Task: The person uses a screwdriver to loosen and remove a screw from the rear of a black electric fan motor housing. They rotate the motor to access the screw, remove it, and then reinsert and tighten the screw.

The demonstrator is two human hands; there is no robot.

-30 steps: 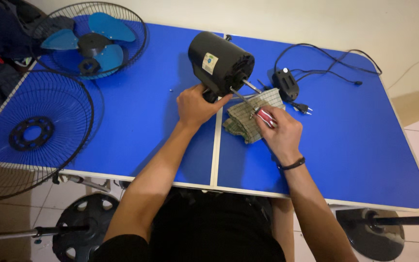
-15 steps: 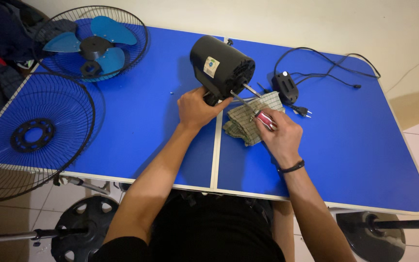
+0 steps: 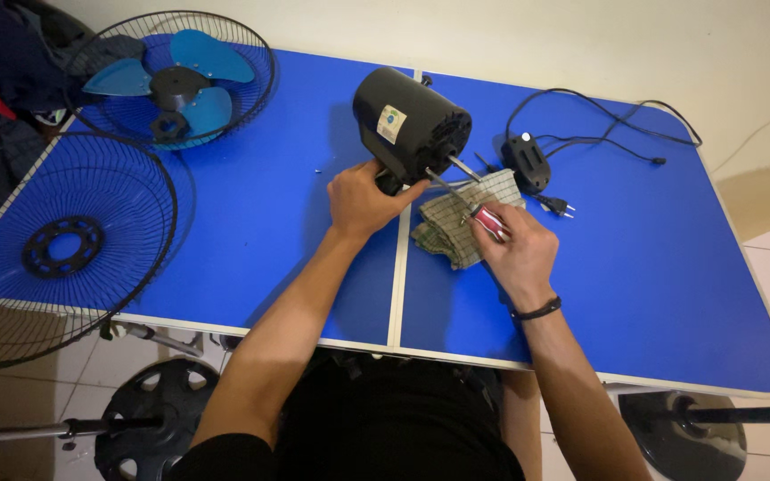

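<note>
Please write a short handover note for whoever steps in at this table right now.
Left hand: grip closed on the base of the black fan motor housing, steadying it on the blue table.
Right hand: holds a red-handled screwdriver, its shaft angled up toward the motor's lower front.
Under the tool lies a checked cloth. The switch box with cord and plug sits just right of the motor.
Done: both grilles are off; the rear grille with the blue blade and the front grille lie at the left.
Left: the motor housing is not yet opened.
</note>
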